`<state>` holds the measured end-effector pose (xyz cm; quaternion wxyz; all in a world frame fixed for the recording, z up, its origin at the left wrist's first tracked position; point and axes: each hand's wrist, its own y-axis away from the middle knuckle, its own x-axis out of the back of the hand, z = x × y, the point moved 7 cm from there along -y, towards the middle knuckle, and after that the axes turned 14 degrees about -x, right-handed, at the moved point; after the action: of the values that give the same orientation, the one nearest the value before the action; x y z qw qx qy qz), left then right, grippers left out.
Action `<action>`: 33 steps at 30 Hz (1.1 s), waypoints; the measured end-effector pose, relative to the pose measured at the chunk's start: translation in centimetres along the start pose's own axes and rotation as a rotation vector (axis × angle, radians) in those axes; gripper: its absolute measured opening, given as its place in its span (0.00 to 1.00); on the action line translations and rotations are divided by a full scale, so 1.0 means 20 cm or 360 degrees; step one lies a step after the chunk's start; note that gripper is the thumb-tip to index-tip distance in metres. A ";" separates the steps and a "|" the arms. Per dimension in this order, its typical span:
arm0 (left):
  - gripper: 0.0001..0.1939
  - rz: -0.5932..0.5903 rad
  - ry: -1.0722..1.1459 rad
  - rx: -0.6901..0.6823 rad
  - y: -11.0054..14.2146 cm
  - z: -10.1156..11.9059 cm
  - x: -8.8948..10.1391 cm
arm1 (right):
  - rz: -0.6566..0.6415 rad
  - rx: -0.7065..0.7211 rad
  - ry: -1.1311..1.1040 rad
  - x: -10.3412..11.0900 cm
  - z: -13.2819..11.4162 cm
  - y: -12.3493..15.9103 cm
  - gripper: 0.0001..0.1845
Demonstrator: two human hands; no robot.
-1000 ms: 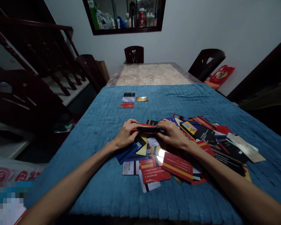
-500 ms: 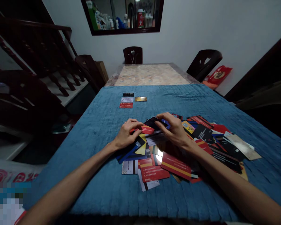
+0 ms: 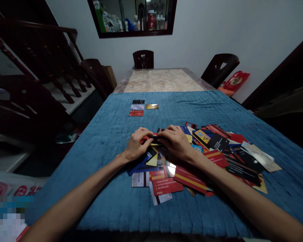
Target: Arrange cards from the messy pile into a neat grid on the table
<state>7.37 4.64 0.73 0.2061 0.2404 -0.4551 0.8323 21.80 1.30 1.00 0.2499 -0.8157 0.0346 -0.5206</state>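
A loose heap of plastic cards (image 3: pixel 217 151), red, blue, black and yellow, lies spread on a blue cloth (image 3: pixel 111 127). My left hand (image 3: pixel 137 144) rests at the heap's left end with its fingers curled round a red card. My right hand (image 3: pixel 175 141) sits just right of it, fingers bent over a dark card (image 3: pixel 155 137). Both hands meet over that small stack of cards. Farther off, a few cards (image 3: pixel 140 107) lie in a neat group: black, white and red in a column, a gold one beside them.
The blue cloth covers the near part of a long table; its bare patterned top (image 3: pixel 164 80) shows beyond. Dark chairs (image 3: pixel 143 58) stand at the far end and right side. A wooden stair rail (image 3: pixel 40 67) runs along the left.
My right hand had lifted a dark card off the heap; it has now come down leftwards and met my left hand over the small stack.
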 end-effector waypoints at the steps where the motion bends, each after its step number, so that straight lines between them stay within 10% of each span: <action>1: 0.07 -0.0006 -0.0022 0.0001 0.00 0.00 0.00 | 0.0006 0.0003 0.0001 0.00 0.00 0.00 0.12; 33: 0.10 0.0088 -0.0125 0.0086 0.00 -0.09 0.07 | 0.0198 0.0109 0.0470 0.06 -0.01 0.04 0.18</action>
<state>5.84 6.28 0.64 0.1583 0.2655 -0.4466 0.8396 22.33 0.21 1.78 0.3014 -0.7176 0.1036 -0.6192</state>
